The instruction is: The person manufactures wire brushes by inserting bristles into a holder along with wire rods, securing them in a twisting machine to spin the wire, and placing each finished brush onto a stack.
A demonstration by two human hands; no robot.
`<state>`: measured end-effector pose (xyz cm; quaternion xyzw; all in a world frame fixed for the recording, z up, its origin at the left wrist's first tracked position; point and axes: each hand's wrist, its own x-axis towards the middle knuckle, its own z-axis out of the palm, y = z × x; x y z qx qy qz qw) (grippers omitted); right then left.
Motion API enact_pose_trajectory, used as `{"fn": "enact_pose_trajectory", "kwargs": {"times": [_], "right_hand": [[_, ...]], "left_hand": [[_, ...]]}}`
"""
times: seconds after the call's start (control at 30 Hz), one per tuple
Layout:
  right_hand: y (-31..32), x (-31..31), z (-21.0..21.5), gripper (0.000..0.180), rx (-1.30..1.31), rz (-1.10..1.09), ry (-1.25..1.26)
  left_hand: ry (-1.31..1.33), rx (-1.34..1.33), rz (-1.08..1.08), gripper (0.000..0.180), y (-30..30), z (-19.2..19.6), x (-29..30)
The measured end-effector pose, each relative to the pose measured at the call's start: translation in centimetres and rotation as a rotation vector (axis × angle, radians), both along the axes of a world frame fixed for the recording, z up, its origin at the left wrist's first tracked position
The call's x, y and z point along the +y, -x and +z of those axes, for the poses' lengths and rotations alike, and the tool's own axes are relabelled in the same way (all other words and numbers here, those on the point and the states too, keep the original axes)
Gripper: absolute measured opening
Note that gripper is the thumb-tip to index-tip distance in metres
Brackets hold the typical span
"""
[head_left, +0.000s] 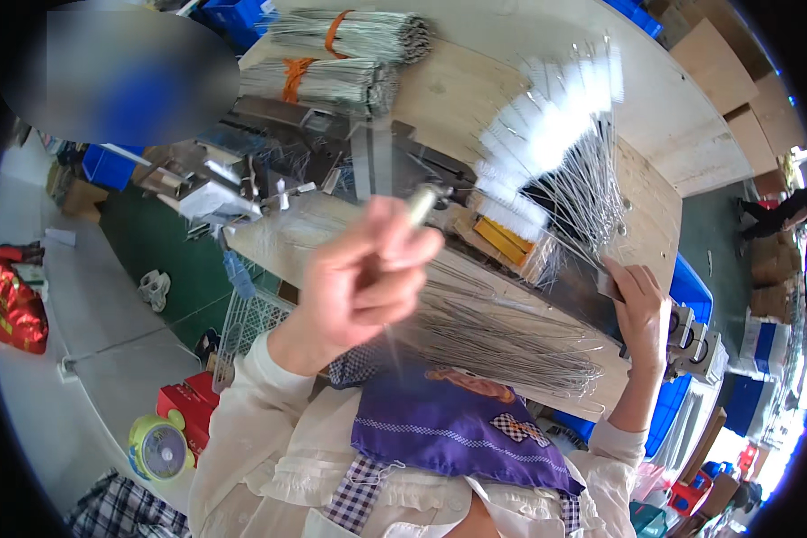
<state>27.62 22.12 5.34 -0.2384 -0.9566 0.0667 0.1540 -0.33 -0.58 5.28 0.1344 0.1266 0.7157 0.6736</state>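
Observation:
My left hand, blurred by motion, is raised over the near side of the bench. Its fingers are curled round a short pale cylindrical handle, whose far end meets a dark metal part. My right hand is at the bench's right side, with thumb and fingers pinched on a thin wire stem. Beyond it lies a heap of white-bristled wire brushes, their bare stems fanning toward me. A yellow block stands just below the bristles. Loose straight wires lie between my hands.
Two wire bundles tied with orange bands lie at the back left. Dark metal machinery crosses the bench. A blue bin and metal fittings are beyond my right hand. A green fan stands lower left.

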Motion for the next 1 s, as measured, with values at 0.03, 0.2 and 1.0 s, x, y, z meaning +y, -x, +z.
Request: {"fn": "enact_pose_trajectory", "kwargs": {"times": [0.03, 0.2, 1.0], "right_hand": [[-0.2, 0.2, -0.2, 0.043, -0.012, 0.035, -0.042], [-0.2, -0.8, -1.2, 0.031, 0.107, 0.081, -0.013], [6.4, 1.6, -2.4, 0.018, 0.341, 0.436, -0.101]], "left_hand": [[-0.009, -0.12, 0.143, 0.03, 0.9, -0.4, -0.2], [0.038, 0.252, 0.607, 0.027, 3.5, -4.5, -7.0], [-0.212, 2.293, 0.571, 0.006, -3.2, -2.7, 11.3]]}}
